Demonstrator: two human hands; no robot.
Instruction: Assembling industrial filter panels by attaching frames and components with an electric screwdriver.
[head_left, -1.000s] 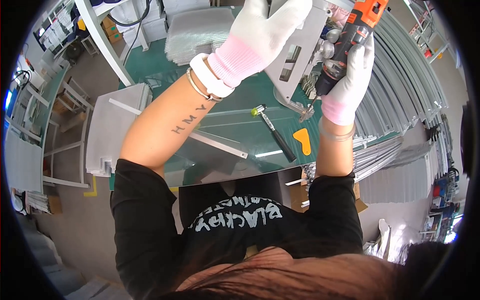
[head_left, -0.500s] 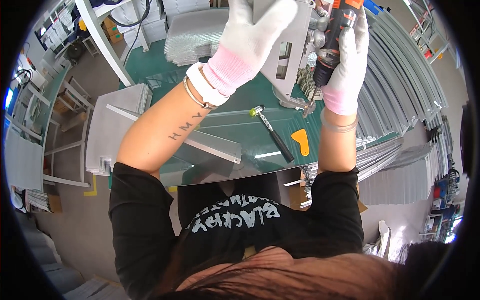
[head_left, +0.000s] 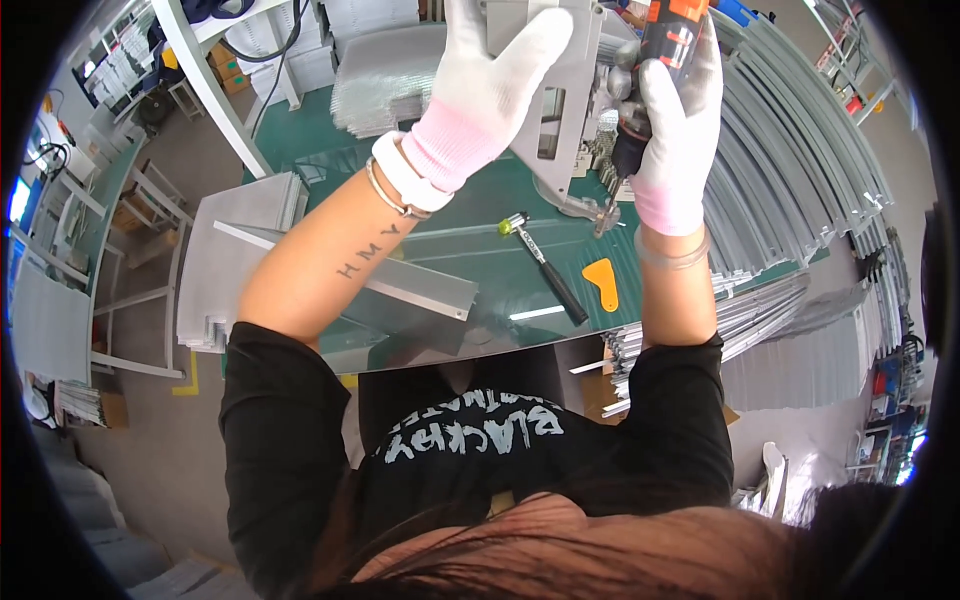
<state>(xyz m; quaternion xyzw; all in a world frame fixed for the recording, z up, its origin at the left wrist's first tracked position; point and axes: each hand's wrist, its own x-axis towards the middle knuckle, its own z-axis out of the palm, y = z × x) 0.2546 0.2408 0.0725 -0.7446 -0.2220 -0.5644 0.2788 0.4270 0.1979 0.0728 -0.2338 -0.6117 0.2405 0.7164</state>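
Head view. Green work mat [head_left: 470, 250] is covering the bench. A black-handled screwdriver [head_left: 545, 268] with a yellow-green cap is lying on it, slanting from upper left to lower right, just below the work. An orange plastic scraper [head_left: 601, 283] is sitting just beside the screwdriver's handle end. A loose aluminium profile [head_left: 400, 290] is lying across the near edge, partly under the left forearm. Stacks of long grey metal strips [head_left: 790, 190] are fanning out along the right side, close by the right wrist. A white table leg [head_left: 215, 85] is crossing the upper left.

Left hand [head_left: 480, 90], in a white glove with pink cuff, is gripping the grey metal bracket [head_left: 560, 120], fingers curled around its upper part, thumb lying over the face. Bracket is being held raised above the mat at top centre, long axis near vertical, lower rounded end pointing down toward the mat.

Right hand [head_left: 675, 130], gloved alike, is wrapping all fingers tight around the orange-and-black electric screwdriver [head_left: 650, 90]. Tool's long axis is running steeply top to bottom, orange end up, bit pointing down at the bracket's lower right edge.
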